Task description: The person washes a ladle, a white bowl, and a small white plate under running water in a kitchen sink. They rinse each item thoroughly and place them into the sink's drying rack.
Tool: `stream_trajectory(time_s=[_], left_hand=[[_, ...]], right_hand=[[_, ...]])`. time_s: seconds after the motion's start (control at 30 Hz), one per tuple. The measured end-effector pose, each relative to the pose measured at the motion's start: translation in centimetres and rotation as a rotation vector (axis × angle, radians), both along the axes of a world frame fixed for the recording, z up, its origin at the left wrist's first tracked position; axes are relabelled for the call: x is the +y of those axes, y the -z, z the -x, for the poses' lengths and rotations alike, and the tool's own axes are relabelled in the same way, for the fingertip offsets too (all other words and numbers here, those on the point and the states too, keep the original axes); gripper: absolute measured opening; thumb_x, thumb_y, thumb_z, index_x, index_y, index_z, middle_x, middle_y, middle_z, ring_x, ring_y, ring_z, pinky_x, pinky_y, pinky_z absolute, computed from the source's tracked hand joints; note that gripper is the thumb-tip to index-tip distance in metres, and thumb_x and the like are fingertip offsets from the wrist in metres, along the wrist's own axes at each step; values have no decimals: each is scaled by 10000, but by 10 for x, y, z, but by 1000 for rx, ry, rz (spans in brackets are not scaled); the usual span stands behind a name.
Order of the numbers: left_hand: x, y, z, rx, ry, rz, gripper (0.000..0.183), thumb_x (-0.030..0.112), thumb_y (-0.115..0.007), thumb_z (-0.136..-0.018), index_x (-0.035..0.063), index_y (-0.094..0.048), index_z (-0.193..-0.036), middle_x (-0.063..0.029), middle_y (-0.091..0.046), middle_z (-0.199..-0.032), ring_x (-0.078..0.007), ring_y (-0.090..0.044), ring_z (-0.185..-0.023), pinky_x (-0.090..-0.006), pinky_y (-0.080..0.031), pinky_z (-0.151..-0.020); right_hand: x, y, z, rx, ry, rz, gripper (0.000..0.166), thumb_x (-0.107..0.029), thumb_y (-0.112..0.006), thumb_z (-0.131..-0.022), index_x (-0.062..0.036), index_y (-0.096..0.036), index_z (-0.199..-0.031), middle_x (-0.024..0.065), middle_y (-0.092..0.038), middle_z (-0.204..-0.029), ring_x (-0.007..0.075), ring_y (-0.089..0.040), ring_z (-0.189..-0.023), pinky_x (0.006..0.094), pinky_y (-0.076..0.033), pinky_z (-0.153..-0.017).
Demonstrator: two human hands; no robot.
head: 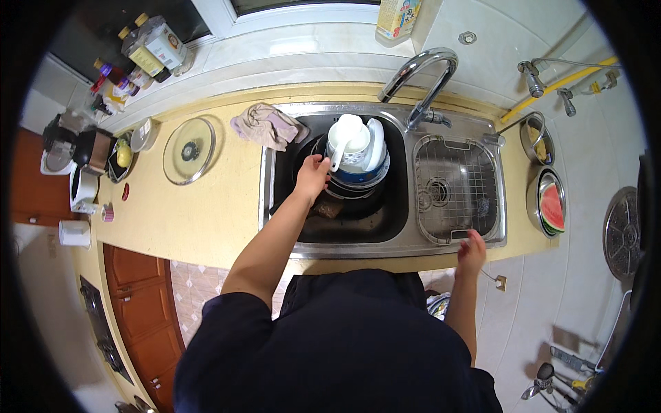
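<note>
My left hand (312,178) is at the left side of a stack of dishes in the black left sink basin (361,229). Its thumb is beside the handle of a white spoon (338,156); whether it grips anything is unclear. The spoon rests in a white bowl (365,138), beside a white dish standing on edge (376,144). Below them sit a blue bowl (364,177) and a larger pot, partly hidden. My right hand (471,254), slightly blurred, is by the front handle of a wire basket (421,206) in the right basin, apparently holding nothing.
A chrome faucet (449,64) arches behind the basins. On the left counter lie a crumpled cloth (268,126) and a glass lid (178,162). To the right, a watermelon piece (552,206) sits in a metal bowl (534,201). Bottles (162,44) line the windowsill.
</note>
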State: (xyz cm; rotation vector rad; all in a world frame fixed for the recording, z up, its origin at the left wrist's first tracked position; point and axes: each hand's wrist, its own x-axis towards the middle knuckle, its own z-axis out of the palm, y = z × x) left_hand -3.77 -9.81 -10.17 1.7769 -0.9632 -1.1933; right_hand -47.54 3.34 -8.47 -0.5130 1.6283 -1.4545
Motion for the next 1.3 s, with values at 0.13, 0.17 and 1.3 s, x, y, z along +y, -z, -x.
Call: stream_trajectory(time_s=[0.13, 0.17, 1.3], left_hand=[[-37, -10, 13, 411, 45, -404, 358, 401, -578, -947, 60, -534, -1045, -42, -621, -786, -122, -563, -563, -233, -404, -445], [-38, -6, 13, 415, 70, -350, 332, 382, -579, -949, 60, -535, -1017, -31, -593, -748, -117, -526, -535, -239, -375, -427], [5, -93, 71, 499, 73, 9, 293, 286, -457, -1026, 83, -604, -1178, 71, -376, -559, -31, -299, -444, -192, -238, -407]], right_hand=[[-60, -32, -92, -11, -117, 33, 149, -110, -549, -960, -117, -662, -1056, -46, -622, -918, 55, -556, -684, 168, -433, -581], [-71, -37, -104, -17, -145, 26, 150, -107, -542, -964, -102, -661, -1055, -40, -618, -890, 51, -553, -671, 170, -428, -576], [-301, 12, -83, 83, -211, 258, 317, -249, -469, -1012, 10, -643, -1070, 110, -689, -1005, 150, -645, -870, 232, -492, -731]])
